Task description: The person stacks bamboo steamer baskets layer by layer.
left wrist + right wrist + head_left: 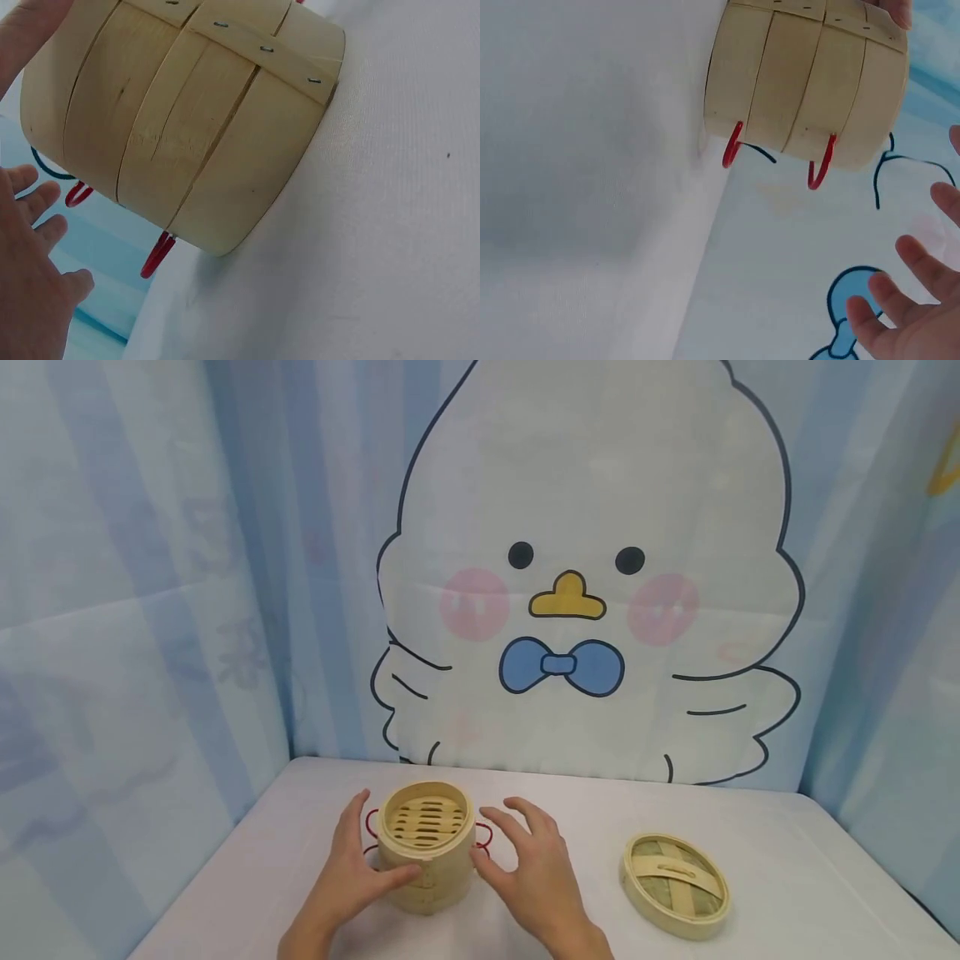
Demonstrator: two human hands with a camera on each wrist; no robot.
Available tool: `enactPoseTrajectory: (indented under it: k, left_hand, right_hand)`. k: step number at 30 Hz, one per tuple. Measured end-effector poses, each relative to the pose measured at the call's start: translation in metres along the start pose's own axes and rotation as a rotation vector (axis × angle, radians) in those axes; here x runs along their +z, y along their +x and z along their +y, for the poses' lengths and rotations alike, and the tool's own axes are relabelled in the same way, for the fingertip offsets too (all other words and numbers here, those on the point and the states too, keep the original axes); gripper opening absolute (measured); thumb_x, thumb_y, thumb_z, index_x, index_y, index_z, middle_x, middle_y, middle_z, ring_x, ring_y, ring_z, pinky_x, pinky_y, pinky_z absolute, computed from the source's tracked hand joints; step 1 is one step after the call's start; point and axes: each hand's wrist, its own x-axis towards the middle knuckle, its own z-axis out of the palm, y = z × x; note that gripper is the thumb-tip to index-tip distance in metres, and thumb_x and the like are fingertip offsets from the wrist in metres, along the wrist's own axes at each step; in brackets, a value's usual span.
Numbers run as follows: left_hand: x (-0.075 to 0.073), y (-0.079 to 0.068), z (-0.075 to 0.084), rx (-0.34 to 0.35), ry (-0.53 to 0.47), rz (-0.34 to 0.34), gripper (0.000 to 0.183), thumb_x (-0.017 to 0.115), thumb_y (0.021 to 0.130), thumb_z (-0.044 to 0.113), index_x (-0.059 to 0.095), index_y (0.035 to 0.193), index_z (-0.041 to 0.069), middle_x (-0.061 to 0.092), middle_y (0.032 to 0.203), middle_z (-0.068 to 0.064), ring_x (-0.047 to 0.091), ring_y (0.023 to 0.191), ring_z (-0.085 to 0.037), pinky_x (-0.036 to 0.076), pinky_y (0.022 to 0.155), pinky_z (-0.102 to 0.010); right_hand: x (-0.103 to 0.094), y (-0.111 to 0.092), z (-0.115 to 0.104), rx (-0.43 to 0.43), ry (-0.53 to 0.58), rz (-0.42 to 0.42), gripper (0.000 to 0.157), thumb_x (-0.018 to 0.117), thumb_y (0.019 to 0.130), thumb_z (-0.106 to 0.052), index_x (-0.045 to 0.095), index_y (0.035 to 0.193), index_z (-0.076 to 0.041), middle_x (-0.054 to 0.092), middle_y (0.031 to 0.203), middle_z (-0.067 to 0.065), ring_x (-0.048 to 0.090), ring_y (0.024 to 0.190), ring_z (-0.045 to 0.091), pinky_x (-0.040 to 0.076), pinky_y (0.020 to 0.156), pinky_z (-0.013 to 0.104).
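Observation:
A round bamboo steamer [427, 877], stacked in tiers, stands upright on the table with its slatted top uncovered. Red loops stick out from its sides. My left hand [360, 872] is at its left, the thumb lying across the upper front wall and the other fingers extended along the side. At the right, my right hand [536, 872] has its fingers spread and its thumb close to the wall; whether that thumb touches cannot be told. Stapled seams and stacked bands of the steamer [187, 112] fill the left wrist view. The right wrist view shows spread fingers [922, 270] apart from the steamer.
A woven bamboo lid [675, 885] with a raised rim lies on the white table [570, 810], to the right of the right hand. Behind the table hangs a pale blue curtain [337, 568] printed with a big white cartoon bird.

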Motion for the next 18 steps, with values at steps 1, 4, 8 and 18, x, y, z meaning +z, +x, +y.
enactPoseTrajectory:
  k: [1,4,8,18]
  left_hand:
    - [0.0,0.0,0.001,-0.002,0.009,-0.002,0.126,0.082,0.057,0.057,0.006,0.149,0.015,0.009,0.152,-0.015,0.011,0.137,-0.038,0.018,0.103,-0.061]
    - [0.001,0.0,0.003,-0.008,0.014,-0.007,0.126,0.082,0.057,0.058,0.006,0.149,0.015,0.009,0.152,-0.016,0.011,0.137,-0.039,0.018,0.102,-0.062]
    - [0.002,-0.001,0.004,-0.011,0.019,-0.007,0.126,0.08,0.057,0.06,0.007,0.148,0.015,0.009,0.152,-0.016,0.012,0.137,-0.039,0.02,0.102,-0.063]
    - [0.004,0.0,0.008,0.035,0.035,0.019,0.124,0.079,0.058,0.061,0.008,0.148,0.013,0.013,0.151,-0.017,0.019,0.134,-0.038,0.026,0.101,-0.06]
  right_hand:
    - [-0.002,0.0,0.002,0.015,-0.005,-0.001,0.038,0.076,0.075,-0.034,0.066,0.112,-0.027,0.054,0.12,0.004,0.05,0.111,0.029,0.044,0.087,0.051]
    - [-0.008,0.0,0.008,0.043,-0.004,0.003,0.039,0.077,0.075,-0.032,0.066,0.112,-0.026,0.054,0.12,0.004,0.05,0.111,0.03,0.044,0.086,0.053]
    - [-0.016,0.0,0.016,0.077,0.004,0.009,0.04,0.078,0.075,-0.03,0.066,0.112,-0.024,0.054,0.12,0.003,0.049,0.111,0.031,0.043,0.087,0.053]
    - [-0.033,-0.001,0.031,0.112,-0.021,0.041,0.04,0.079,0.074,-0.027,0.067,0.113,-0.024,0.054,0.12,0.004,0.049,0.111,0.031,0.043,0.087,0.054]
